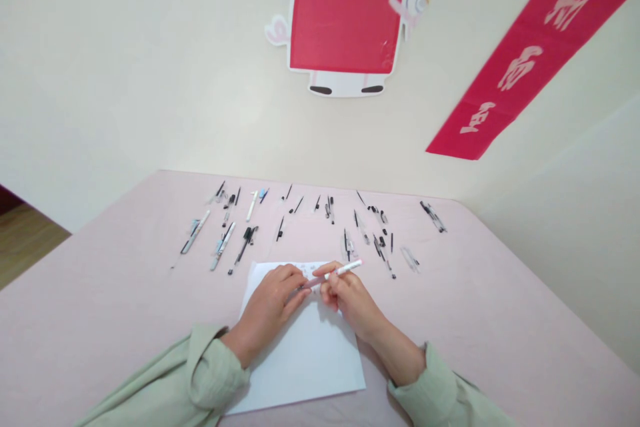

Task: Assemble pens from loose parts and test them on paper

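- Pale walls meet in a corner behind a pink table (100, 307); a red cartoon cutout (347, 20) hangs on the far wall and a red banner (530, 60) with white lettering slants across the right wall.
- A white sheet (305, 353) lies on the table at the near edge, between the two forearms, with faint marks near its far edge.
- Left hand (273, 300) rests palm down on the sheet, fingers loosely curled, its fingertips at the near end of a white pen (340, 271); whether it grips that end cannot be told.
- Right hand (347, 297) is closed around the pen, pinching it between thumb and fingers; the pen lies nearly level, its free end pointing right and away, just above the sheet's far edge.
- The two hands touch or nearly touch at the pen.
- Both arms wear light green sleeves (200, 373), cuffs turned back at the wrists.
- Beyond the sheet, many pens and pen parts (330, 213) are spread in loose rows across the table: white and grey pens (220, 243) on the left, small black pieces in the middle and right, and one dark pair (433, 216) well apart at the far right.
- A strip of wooden floor (25, 240) shows at the left.
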A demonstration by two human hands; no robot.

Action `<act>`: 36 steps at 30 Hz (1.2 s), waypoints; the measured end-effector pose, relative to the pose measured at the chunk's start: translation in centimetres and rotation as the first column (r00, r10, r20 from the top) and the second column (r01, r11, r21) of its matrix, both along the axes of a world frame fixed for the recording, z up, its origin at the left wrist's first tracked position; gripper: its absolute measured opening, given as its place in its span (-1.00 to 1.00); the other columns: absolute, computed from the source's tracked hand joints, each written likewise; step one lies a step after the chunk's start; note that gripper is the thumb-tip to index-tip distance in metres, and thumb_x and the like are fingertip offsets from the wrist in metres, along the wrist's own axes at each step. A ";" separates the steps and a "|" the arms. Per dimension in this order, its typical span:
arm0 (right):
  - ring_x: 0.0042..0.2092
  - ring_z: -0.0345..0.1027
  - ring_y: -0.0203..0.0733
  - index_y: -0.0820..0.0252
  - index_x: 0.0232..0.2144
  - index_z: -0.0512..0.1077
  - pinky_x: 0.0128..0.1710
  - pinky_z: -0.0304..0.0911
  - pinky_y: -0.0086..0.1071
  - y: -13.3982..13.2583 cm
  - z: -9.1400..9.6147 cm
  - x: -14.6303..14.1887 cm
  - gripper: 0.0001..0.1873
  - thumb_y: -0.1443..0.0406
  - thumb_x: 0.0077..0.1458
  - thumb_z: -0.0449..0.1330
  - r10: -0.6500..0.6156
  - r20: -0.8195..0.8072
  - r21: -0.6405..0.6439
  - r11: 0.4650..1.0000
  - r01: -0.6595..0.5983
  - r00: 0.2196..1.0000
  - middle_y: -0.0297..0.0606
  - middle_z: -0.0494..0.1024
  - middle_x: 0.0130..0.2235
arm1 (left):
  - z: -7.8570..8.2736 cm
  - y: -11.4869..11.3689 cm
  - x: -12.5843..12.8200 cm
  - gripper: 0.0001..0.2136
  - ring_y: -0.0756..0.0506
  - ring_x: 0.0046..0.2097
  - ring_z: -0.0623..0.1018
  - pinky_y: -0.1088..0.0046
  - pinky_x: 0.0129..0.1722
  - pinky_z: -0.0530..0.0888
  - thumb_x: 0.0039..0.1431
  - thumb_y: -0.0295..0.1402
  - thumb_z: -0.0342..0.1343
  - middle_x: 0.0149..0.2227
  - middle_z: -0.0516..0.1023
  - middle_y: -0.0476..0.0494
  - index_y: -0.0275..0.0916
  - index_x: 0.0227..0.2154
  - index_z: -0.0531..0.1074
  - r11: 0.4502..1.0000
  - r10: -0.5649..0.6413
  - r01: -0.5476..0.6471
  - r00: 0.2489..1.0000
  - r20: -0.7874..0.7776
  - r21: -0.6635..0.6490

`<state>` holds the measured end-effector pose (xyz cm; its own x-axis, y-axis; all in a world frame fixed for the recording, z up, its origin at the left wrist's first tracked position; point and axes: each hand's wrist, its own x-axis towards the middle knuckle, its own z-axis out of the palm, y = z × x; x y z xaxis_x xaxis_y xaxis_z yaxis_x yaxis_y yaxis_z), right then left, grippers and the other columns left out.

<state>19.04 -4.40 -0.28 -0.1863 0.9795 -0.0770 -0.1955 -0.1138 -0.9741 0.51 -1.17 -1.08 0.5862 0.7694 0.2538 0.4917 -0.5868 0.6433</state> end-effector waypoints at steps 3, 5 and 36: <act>-0.63 -0.03 -0.38 0.21 -0.27 0.46 -0.54 -0.01 -0.44 0.5 0.2 0.8 -0.38 -0.18 0.13 -0.06 -0.078 -0.240 -0.097 0.994 0.056 0.968 -0.44 0.26 -0.64 | -0.3 0.2 -0.2 -0.85 -0.15 -0.19 0.46 0.30 -0.16 0.39 0.26 -0.34 0.01 -0.27 0.46 -0.14 -0.21 -0.30 0.48 0.997 0.075 -0.075 0.997 -0.003 -0.003; -0.64 -0.01 -0.38 0.22 -0.32 0.49 -0.54 0.03 -0.43 0.8 0.5 1.1 -0.37 -0.18 0.12 -0.05 -0.131 -0.289 -0.153 0.984 0.090 0.948 -0.42 0.25 -0.64 | -0.5 0.3 -0.2 -0.85 -0.14 -0.21 0.45 0.31 -0.17 0.39 0.26 -0.34 0.02 -0.27 0.46 -0.14 -0.20 -0.30 0.48 0.996 0.088 -0.088 0.996 0.012 -0.011; -0.56 0.14 -0.36 0.23 -0.36 0.51 -0.52 0.06 -0.46 1.3 0.2 3.0 -0.71 0.11 0.06 0.19 -0.227 0.137 0.002 0.974 0.229 0.964 -0.42 0.33 -0.59 | -0.2 0.7 -0.5 -0.81 -0.15 -0.17 0.50 0.30 -0.16 0.43 0.26 -0.27 -0.02 -0.25 0.52 -0.14 -0.18 -0.27 0.49 0.972 0.207 -0.189 0.969 0.133 -0.137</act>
